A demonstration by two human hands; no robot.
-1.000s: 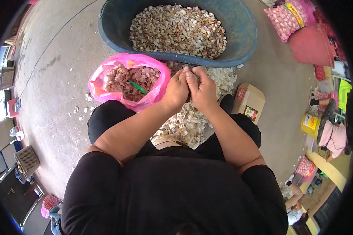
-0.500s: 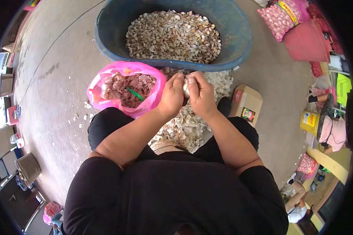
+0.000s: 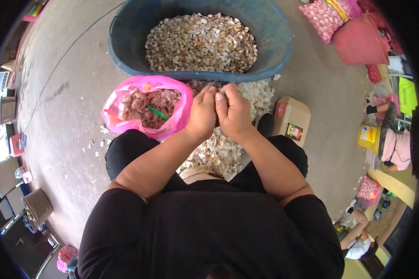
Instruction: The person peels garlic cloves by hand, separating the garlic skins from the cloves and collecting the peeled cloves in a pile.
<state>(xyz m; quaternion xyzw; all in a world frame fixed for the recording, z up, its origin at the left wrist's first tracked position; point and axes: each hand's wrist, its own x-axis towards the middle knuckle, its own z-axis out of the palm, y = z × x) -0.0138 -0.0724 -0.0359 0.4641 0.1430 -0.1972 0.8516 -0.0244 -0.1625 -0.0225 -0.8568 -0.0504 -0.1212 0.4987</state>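
Note:
My left hand (image 3: 204, 113) and my right hand (image 3: 233, 111) meet with fingers curled, thumbs side by side, above a pile of pale garlic skins (image 3: 219, 151). Whatever lies between the fingers is hidden. Beyond the hands stands a blue tub (image 3: 130, 58) holding a layer of garlic cloves (image 3: 202, 43). Left of my left hand, a pink plastic bag (image 3: 187, 104) gapes around reddish skins (image 3: 137, 104) and a green-handled item (image 3: 157, 112).
A cardboard box (image 3: 297, 114) lies to the right of my knee. Net sacks of garlic (image 3: 322, 19) and a red container (image 3: 361, 42) are at upper right. Two other people are at the right edge, near a yellow bucket (image 3: 368, 138). At left stands a grey crate (image 3: 37, 206).
The whitish bulb seen between my fingers earlier is now hidden. My fingers have closed closer together. The view has shifted slightly.

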